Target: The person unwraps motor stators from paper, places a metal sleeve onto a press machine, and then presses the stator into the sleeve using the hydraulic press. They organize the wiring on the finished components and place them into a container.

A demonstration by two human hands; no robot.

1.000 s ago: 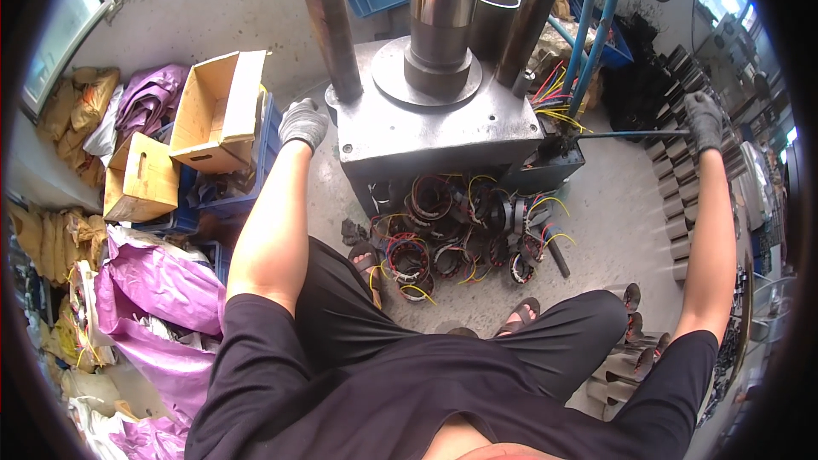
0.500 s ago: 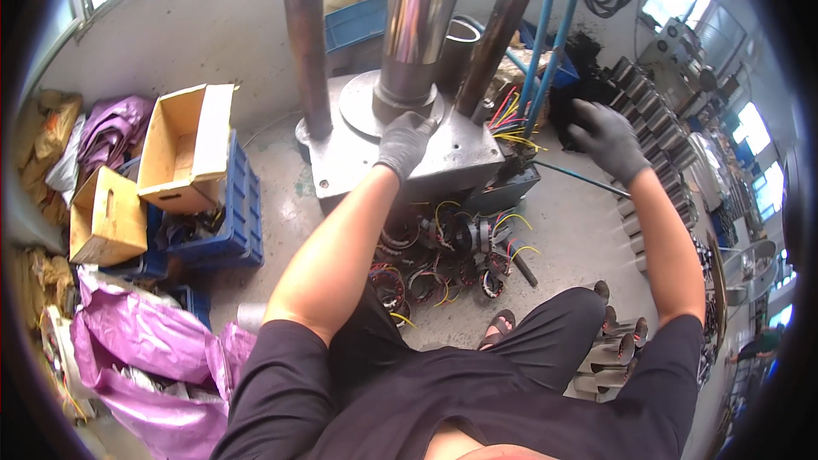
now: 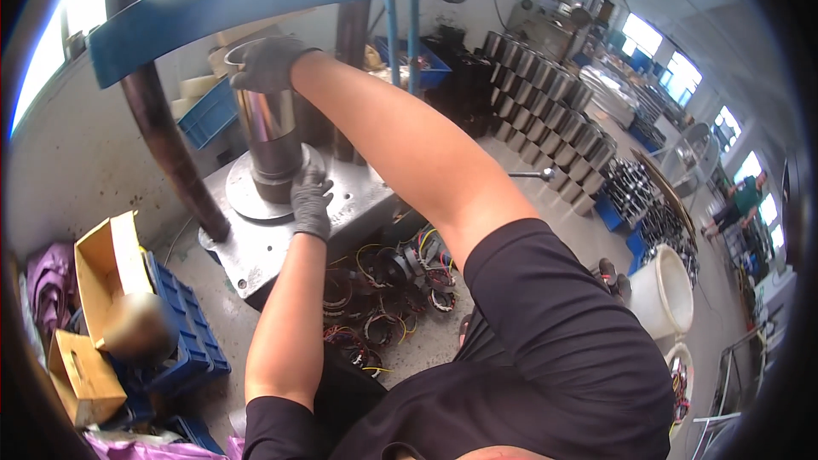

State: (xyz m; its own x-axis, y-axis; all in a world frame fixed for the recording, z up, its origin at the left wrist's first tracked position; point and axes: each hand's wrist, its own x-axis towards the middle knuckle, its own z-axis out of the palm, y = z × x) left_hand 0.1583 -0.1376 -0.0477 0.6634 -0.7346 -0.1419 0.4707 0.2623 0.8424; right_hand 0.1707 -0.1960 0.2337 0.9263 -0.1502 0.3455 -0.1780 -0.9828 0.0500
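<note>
A shiny metal cylinder (image 3: 266,119) stands upright on a round plate (image 3: 247,203) on the press bed (image 3: 241,254); its lower part is darker. My right hand (image 3: 271,66), in a grey glove, is closed over the cylinder's top rim, hiding part of the opening. Low down, at the dark foot of the same cylinder, my left hand (image 3: 312,202), also gloved in grey, has its fingers curled against the side. A second cylinder behind it is mostly hidden by my right forearm.
A blue crossbeam (image 3: 247,8) and a dark post (image 3: 170,145) frame the press. Wound stator rings with coloured wires (image 3: 383,290) lie below the bed. Stacked metal cylinders (image 3: 545,111) stand at right, a blue crate (image 3: 183,315) at left. A person (image 3: 741,204) is far right.
My right hand has moved from the right side onto the cylinder's top rim. My left hand stays at its foot. The view has swung to the right.
</note>
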